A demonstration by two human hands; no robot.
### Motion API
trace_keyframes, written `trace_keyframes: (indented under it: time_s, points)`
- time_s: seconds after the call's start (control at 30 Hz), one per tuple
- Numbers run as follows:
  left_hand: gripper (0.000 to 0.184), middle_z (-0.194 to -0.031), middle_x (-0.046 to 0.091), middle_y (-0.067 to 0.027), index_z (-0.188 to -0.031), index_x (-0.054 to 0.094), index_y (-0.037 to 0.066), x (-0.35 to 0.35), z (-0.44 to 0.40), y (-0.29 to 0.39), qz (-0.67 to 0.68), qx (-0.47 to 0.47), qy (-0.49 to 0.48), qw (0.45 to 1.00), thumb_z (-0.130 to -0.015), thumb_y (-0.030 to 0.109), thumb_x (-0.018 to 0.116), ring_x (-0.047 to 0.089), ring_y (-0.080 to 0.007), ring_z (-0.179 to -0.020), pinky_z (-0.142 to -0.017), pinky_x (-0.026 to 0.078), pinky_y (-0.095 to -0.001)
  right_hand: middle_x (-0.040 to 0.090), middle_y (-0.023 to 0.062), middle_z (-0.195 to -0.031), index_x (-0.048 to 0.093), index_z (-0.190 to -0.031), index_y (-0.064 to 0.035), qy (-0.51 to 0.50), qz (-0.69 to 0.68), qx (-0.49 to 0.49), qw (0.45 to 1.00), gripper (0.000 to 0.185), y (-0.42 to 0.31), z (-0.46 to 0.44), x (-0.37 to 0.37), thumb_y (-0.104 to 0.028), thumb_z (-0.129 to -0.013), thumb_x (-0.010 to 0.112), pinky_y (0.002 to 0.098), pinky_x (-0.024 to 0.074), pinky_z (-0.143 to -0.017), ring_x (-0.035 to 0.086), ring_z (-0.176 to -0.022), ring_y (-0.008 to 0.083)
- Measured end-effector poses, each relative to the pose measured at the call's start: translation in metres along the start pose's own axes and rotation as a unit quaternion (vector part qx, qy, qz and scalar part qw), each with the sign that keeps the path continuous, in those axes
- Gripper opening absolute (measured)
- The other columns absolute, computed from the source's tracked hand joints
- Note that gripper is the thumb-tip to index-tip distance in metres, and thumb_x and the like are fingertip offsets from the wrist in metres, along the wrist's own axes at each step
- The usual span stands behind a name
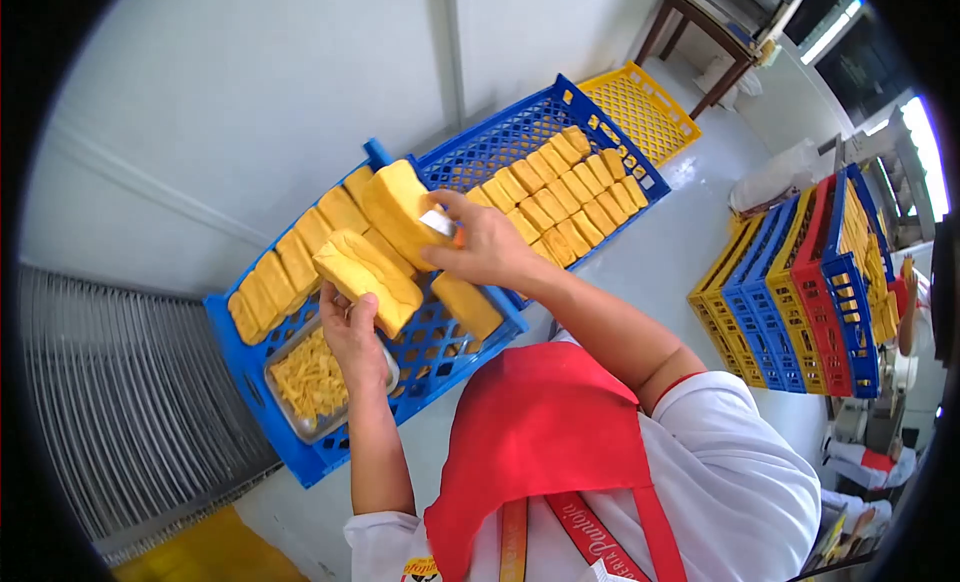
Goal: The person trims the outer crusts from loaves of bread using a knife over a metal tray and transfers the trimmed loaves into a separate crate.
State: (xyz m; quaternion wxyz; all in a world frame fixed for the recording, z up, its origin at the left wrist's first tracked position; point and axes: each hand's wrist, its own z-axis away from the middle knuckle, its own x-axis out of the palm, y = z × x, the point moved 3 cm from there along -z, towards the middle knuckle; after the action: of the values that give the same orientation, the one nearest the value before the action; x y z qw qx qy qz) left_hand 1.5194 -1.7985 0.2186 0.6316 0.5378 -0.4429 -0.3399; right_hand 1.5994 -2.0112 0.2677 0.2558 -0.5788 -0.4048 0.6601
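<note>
My left hand (352, 332) grips a yellow bread loaf (368, 280) from below, its creased side facing up. My right hand (485, 244) is closed round another loaf (397, 210) and also has a small white and orange object (440, 223) at its fingers. Both loaves are above a blue crate (415, 392), which holds a row of loaves on the left and a metal tray (358, 407) of yellow strips (309, 380). A single loaf (467, 305) lies at the crate's right, below my right hand.
Beyond is a second blue crate (640, 165) with rows of loaves, then a yellow crate (640, 112). Stacked coloured crates (790, 282) stand at the right. A metal rack (150, 402) is at the left. Other people (870, 465) show at the lower right.
</note>
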Motion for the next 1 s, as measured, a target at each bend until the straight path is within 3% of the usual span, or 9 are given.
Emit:
trace_keyframes:
  time_s: [0.17, 0.27, 0.37, 0.47, 0.67, 0.7, 0.8, 0.87, 1.0]
  points:
    - [0.079, -0.126, 0.052, -0.0128, -0.147, 0.028, -0.005, 0.118, 0.022, 0.004, -0.001, -0.032, -0.102, 0.994, -0.083, 0.01, 0.071, 0.056, -0.0199, -0.113, -0.097, 0.047, -0.0324, 0.067, 0.0172, -0.101, 0.053, -0.138, -0.0125, 0.009, -0.044, 0.102, 0.994, 0.073, 0.108, -0.005, -0.103, -0.039, -0.075, 0.077, 0.0396, 0.0505, -0.085, 0.066, -0.095, 0.0311]
    - [0.089, -0.125, 0.052, -0.0112, -0.149, 0.023, -0.003, 0.198, 0.046, -0.023, -0.011, -0.068, -0.155, 0.985, -0.079, 0.008, 0.075, 0.056, -0.019, -0.112, -0.097, 0.047, -0.0326, 0.067, 0.0173, -0.105, 0.053, -0.139, -0.0107, -0.001, 0.007, 0.137, 0.991, 0.074, 0.25, -0.024, -0.136, -0.039, -0.074, 0.077, 0.0395, 0.05, -0.088, 0.065, -0.1, 0.0304]
    - [0.092, -0.118, 0.053, -0.0116, -0.148, 0.023, -0.002, 0.263, 0.049, -0.101, -0.071, -0.11, -0.154, 0.979, -0.075, 0.006, 0.079, 0.06, -0.0197, -0.107, -0.091, 0.051, -0.0331, 0.068, 0.0164, -0.104, 0.053, -0.139, -0.0091, -0.034, 0.081, 0.195, 0.977, 0.076, 0.397, -0.056, -0.169, -0.04, -0.074, 0.077, 0.0399, 0.0512, -0.088, 0.066, -0.098, 0.0303]
    - [0.077, -0.111, 0.056, -0.0125, -0.137, 0.034, -0.002, 0.31, 0.029, -0.195, -0.157, -0.188, -0.065, 0.967, -0.075, 0.007, 0.079, 0.062, -0.0203, -0.097, -0.081, 0.054, -0.0324, 0.07, 0.0163, -0.103, 0.053, -0.139, -0.0091, -0.085, 0.091, 0.338, 0.933, 0.078, 0.507, -0.076, -0.199, -0.041, -0.072, 0.076, 0.0416, 0.053, -0.087, 0.068, -0.096, 0.0313]
    - [0.067, -0.109, 0.057, -0.0145, -0.128, 0.042, 0.0, 0.33, -0.029, -0.343, -0.327, -0.206, -0.044, 0.921, -0.074, 0.009, 0.08, 0.062, -0.0215, -0.089, -0.073, 0.054, -0.0326, 0.07, 0.018, -0.101, 0.058, -0.125, -0.0103, -0.041, 0.247, 0.293, 0.923, 0.063, 0.665, -0.179, -0.256, -0.042, -0.073, 0.075, 0.0457, 0.0541, -0.083, 0.068, -0.096, 0.037]
    - [0.065, -0.109, 0.056, -0.0149, -0.126, 0.043, 0.0, 0.333, -0.038, -0.355, -0.338, -0.223, -0.04, 0.914, -0.073, 0.009, 0.08, 0.061, -0.0215, -0.092, -0.077, 0.053, -0.0334, 0.069, 0.0186, -0.103, 0.055, -0.128, -0.0122, -0.035, 0.272, 0.287, 0.918, 0.055, 0.658, -0.199, -0.265, -0.033, -0.078, 0.067, 0.0477, 0.0536, -0.085, 0.067, -0.099, 0.037]
    - [0.064, -0.109, 0.056, -0.0151, -0.125, 0.043, -0.001, 0.318, -0.057, -0.397, -0.393, -0.174, -0.047, 0.902, -0.073, 0.009, 0.079, 0.06, -0.0225, -0.094, -0.082, 0.052, -0.0347, 0.065, 0.0193, -0.116, 0.043, -0.14, -0.0121, 0.047, 0.308, 0.196, 0.93, 0.07, 0.718, -0.258, -0.263, -0.035, -0.08, 0.072, 0.0488, 0.0534, -0.085, 0.065, -0.103, 0.04]
    - [0.063, -0.11, 0.056, -0.0157, -0.125, 0.044, -0.002, 0.315, -0.075, -0.413, -0.383, -0.202, -0.027, 0.901, -0.074, 0.008, 0.079, 0.059, -0.0251, -0.099, -0.087, 0.05, -0.0359, 0.06, 0.0204, -0.125, 0.038, -0.144, -0.0129, 0.075, 0.281, 0.184, 0.939, 0.073, 0.735, -0.291, -0.261, -0.035, -0.083, 0.071, 0.0484, 0.053, -0.087, 0.064, -0.105, 0.04]
    - [0.063, -0.118, 0.053, -0.0185, -0.126, 0.046, -0.004, 0.295, -0.115, -0.437, -0.488, -0.096, -0.01, 0.868, -0.075, 0.011, 0.079, 0.056, -0.0308, -0.108, -0.094, 0.047, -0.0382, 0.054, 0.0162, -0.139, 0.036, -0.147, -0.0154, 0.044, 0.316, 0.225, 0.921, 0.07, 0.789, -0.309, -0.233, -0.037, -0.088, 0.067, 0.0486, 0.051, -0.093, 0.06, -0.117, 0.0388]
